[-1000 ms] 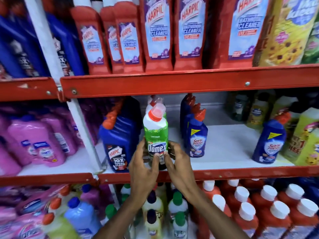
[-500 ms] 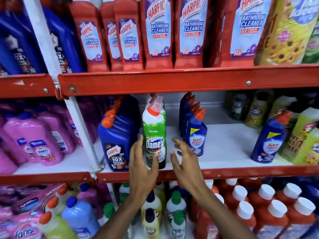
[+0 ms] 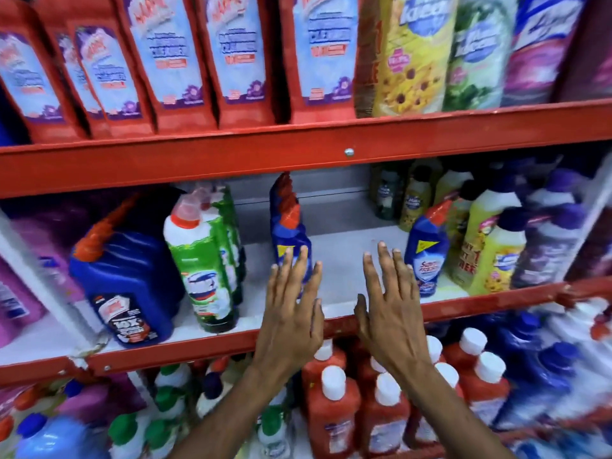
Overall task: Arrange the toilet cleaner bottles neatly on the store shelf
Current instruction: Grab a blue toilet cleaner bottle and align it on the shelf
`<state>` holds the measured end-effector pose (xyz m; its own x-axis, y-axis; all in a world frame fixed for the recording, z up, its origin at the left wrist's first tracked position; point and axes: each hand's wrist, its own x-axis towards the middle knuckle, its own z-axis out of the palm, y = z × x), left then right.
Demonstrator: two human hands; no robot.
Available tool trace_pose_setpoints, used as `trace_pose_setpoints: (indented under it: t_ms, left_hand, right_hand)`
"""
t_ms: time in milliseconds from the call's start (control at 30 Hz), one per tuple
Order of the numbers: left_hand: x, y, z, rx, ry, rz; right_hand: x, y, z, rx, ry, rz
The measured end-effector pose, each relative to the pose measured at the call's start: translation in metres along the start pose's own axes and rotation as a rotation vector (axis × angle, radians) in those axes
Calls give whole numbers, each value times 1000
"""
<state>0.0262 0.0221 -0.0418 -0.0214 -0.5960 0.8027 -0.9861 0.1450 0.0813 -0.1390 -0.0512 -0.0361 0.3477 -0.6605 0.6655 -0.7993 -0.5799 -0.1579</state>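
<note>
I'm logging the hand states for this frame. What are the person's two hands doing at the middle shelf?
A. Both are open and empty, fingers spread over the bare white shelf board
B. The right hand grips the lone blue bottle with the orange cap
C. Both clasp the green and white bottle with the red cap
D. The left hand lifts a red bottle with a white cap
A: the left hand and right hand are spread flat and hold nothing, over the white shelf board; the green and white bottle stands untouched to their left.

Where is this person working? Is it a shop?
Most likely a shop's cleaning-products aisle: red metal shelves stacked in tiers, rows of identical red bathroom cleaner bottles facing outward, and white-capped red bottles packed below.
</note>
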Motion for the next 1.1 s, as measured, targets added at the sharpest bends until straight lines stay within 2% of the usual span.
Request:
trace_pose_setpoints:
  t_ms: [133,300,433,500,600,767,1100]
  left_hand:
    - [17,34,43,-158,-112,-21]
    - [40,72,85,-396,-263,-222]
    - [63,97,102,-539,-327,-400]
    - [74,103,109,-615,-334,-489]
    - [86,109,113,-726,-311,-579]
    - [78,105,97,-734,-194,-639]
    - [17,25,14,-571,62,-679]
  right_hand:
    - [-2,49,-5,37,23,102]
    - [0,94,-14,324,144,258]
    - [13,125,-10,621,17,425]
    - [21,133,-10,686,-55,445]
    - [27,136,-10,704,-92,465]
    - [21,117,-13,789,-80,431]
    - [22,-4,-5,959,-188,267]
